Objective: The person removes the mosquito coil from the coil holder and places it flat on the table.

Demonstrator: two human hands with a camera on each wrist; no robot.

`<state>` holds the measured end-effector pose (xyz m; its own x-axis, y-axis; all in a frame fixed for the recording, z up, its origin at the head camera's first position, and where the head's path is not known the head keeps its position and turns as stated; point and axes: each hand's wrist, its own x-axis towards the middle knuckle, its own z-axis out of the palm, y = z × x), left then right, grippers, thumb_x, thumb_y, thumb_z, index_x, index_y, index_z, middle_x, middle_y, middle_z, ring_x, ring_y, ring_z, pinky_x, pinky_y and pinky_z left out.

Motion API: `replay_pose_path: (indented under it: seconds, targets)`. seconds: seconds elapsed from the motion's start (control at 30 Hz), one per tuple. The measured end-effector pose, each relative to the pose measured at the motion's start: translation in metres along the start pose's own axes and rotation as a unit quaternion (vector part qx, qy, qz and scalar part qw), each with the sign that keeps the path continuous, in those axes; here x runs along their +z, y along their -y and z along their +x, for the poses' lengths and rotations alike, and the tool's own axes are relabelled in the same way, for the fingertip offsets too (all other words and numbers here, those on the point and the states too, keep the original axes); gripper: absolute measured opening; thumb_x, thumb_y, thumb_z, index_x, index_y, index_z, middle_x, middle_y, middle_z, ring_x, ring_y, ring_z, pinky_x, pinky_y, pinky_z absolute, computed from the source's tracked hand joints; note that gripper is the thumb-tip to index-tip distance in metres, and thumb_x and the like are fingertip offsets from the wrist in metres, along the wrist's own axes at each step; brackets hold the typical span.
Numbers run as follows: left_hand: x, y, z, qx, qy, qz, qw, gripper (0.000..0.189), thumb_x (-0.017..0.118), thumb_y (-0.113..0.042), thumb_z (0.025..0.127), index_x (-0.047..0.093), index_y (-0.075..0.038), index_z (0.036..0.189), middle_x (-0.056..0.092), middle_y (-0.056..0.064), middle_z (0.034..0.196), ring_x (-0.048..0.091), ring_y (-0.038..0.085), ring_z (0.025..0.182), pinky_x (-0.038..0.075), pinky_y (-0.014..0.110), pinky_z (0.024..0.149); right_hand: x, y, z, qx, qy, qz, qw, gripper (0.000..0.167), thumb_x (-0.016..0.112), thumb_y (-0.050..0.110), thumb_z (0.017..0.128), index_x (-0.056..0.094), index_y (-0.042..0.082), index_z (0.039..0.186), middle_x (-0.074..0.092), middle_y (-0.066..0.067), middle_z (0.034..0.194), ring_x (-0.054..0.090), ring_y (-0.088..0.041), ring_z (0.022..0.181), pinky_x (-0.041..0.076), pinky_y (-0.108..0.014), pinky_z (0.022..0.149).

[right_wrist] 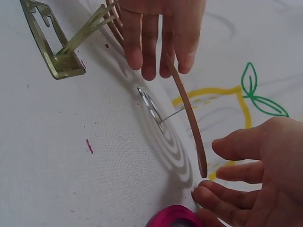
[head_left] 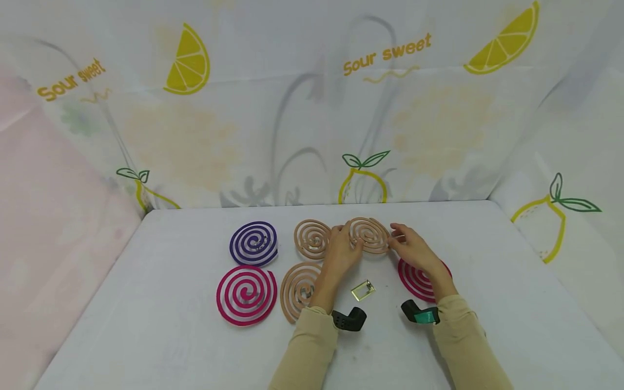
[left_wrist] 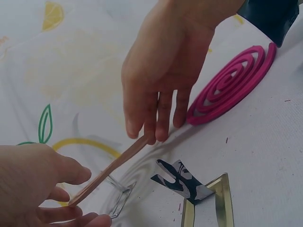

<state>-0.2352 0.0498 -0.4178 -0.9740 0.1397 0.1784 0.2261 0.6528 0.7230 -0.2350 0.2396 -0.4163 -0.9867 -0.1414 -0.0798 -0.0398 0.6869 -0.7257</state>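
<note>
A tan mosquito coil [head_left: 369, 235] lies nearly level above a thin metal stand [right_wrist: 152, 111], whose upright prong reaches toward the coil's underside. My left hand [head_left: 342, 252] pinches the coil's left edge, thumb above and fingers below. My right hand [head_left: 414, 249] is at the opposite edge, fingers spread loosely around the rim and thumb apart from it. In front of the hands, a brass-coloured stand [head_left: 363, 291] with a raised prong lies on the table. A magenta coil [head_left: 420, 280] is partly hidden under my right wrist.
To the left are a dark purple coil [head_left: 253, 244], another magenta coil [head_left: 246, 295] and two more tan coils, one at the back [head_left: 312, 238] and one in front [head_left: 298, 290], partly covered by my left arm. A lemon-printed cloth [head_left: 273, 119] hangs behind the white table [head_left: 161, 325].
</note>
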Motion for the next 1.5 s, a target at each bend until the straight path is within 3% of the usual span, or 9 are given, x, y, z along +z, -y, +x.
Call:
replay_pose_path:
  seconds: [0.37, 0.8, 1.13, 1.5]
  targets:
    - [-0.002, 0.003, 0.001, -0.004, 0.037, -0.005, 0.9993, 0.056, 0.058, -0.018, 0.088, 0.043, 0.008, 0.136, 0.052, 0.028, 0.124, 0.053, 0.038, 0.117, 0.046, 0.044, 0.097, 0.001, -0.002, 0.001, -0.014, 0.003, 0.014, 0.9998, 0.052, 0.047, 0.019, 0.099, 0.033, -0.008, 0.141, 0.047, -0.031, 0.130, 0.047, -0.046, 0.121, 0.048, -0.051, 0.092]
    - [-0.008, 0.003, 0.003, -0.005, 0.071, -0.016, 0.9973, 0.059, 0.057, -0.024, 0.090, 0.040, 0.006, 0.139, 0.051, 0.029, 0.127, 0.052, 0.039, 0.117, 0.045, 0.048, 0.096, -0.004, 0.002, -0.003, -0.001, 0.001, 0.057, 0.9984, 0.052, 0.045, 0.019, 0.099, 0.030, -0.003, 0.144, 0.041, -0.028, 0.138, 0.044, -0.044, 0.125, 0.047, -0.050, 0.094]
    - [-0.009, 0.003, 0.003, 0.009, 0.070, -0.021, 0.9973, 0.059, 0.058, -0.022, 0.089, 0.041, 0.008, 0.137, 0.058, 0.024, 0.112, 0.056, 0.033, 0.107, 0.048, 0.044, 0.088, -0.008, 0.004, -0.005, -0.015, -0.012, 0.048, 0.9986, 0.053, 0.047, 0.022, 0.099, 0.033, -0.002, 0.143, 0.042, -0.028, 0.137, 0.045, -0.045, 0.123, 0.048, -0.049, 0.090]
    - [-0.012, 0.002, 0.003, 0.001, 0.074, -0.012, 0.9972, 0.059, 0.057, -0.022, 0.090, 0.041, 0.008, 0.138, 0.058, 0.023, 0.111, 0.057, 0.029, 0.096, 0.049, 0.040, 0.083, -0.010, 0.009, -0.008, -0.026, -0.016, 0.060, 0.9977, 0.052, 0.049, 0.021, 0.098, 0.034, -0.002, 0.142, 0.041, -0.027, 0.137, 0.046, -0.044, 0.120, 0.051, -0.041, 0.084]
